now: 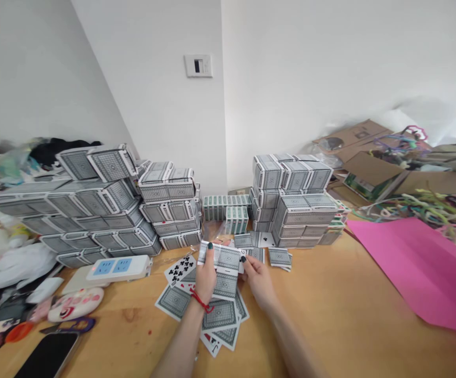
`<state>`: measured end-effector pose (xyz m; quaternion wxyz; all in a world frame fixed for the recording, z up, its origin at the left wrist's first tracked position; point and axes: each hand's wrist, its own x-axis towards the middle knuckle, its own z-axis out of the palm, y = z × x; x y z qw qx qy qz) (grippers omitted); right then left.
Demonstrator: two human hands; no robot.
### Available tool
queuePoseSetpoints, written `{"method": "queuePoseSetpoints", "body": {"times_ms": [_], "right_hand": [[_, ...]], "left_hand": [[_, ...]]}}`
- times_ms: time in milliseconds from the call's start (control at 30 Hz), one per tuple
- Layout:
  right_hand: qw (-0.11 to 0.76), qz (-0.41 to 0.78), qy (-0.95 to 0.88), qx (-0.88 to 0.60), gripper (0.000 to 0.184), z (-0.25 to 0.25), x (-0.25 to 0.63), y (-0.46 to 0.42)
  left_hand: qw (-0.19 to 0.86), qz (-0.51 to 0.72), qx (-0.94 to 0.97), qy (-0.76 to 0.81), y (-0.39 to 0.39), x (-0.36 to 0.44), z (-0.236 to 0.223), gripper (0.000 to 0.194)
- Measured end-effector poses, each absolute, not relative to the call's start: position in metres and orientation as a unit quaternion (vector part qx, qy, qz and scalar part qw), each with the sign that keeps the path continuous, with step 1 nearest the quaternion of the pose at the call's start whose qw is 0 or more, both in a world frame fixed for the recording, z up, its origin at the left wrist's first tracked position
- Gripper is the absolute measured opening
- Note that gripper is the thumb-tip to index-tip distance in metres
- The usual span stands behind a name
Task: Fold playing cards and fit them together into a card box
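Note:
My left hand (206, 278), with a red string bracelet at the wrist, grips a piece made of joined, folded playing cards (226, 257), its thumb pressed on top. My right hand (260, 282) is closed in a pinch at the right end of that piece, on a playing card whose corner shows a 2. Under my hands lie several loose playing cards (173, 301), some face down and some face up. Just beyond sit small folded card pieces (244, 241), and another little stack of folded cards (279, 256) rests to the right.
Tall stacks of card-built blocks (105, 202) stand at the left, with more card blocks (304, 210) at the right. Green card packs (236, 219) sit between them. A power strip (119, 268), a phone (49, 354) and a cutter (70, 325) lie left; pink paper (420, 273) lies right.

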<state>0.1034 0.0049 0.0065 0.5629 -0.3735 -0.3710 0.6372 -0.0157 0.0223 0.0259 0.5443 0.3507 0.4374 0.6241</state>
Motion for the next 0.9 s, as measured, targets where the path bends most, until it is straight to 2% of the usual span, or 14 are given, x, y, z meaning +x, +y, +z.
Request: {"method": "queuePoseSetpoints", "body": {"times_ms": [167,333,467,600,667,767,900], "right_hand": [[0.566,0.598,-0.398,-0.404,0.026,0.009,0.108,0.005],[0.556,0.587,-0.422,-0.410,0.030,0.011,0.111,0.007],[0.551,0.491,-0.480,-0.475,0.030,0.006,0.112,0.008],[0.544,0.402,-0.504,-0.538,0.028,0.003,0.112,0.006],[0.556,0.435,-0.476,-0.524,0.025,0.005,0.113,0.006],[0.568,0.607,-0.385,-0.402,0.021,0.012,0.116,0.005],[0.526,0.745,-0.312,-0.265,0.019,0.022,0.120,0.002]], "left_hand": [[0.517,0.575,0.435,0.461,0.017,-0.017,0.028,0.038],[0.432,0.528,0.509,0.525,0.014,-0.016,0.021,0.027],[0.384,0.498,0.541,0.559,0.010,-0.013,0.020,0.020],[0.399,0.497,0.534,0.555,0.009,-0.008,0.022,0.017],[0.426,0.524,0.493,0.549,0.011,-0.007,0.021,0.019],[0.499,0.566,0.395,0.524,0.016,-0.009,0.020,0.027],[0.598,0.559,0.281,0.501,0.016,-0.013,0.024,0.030]]}}
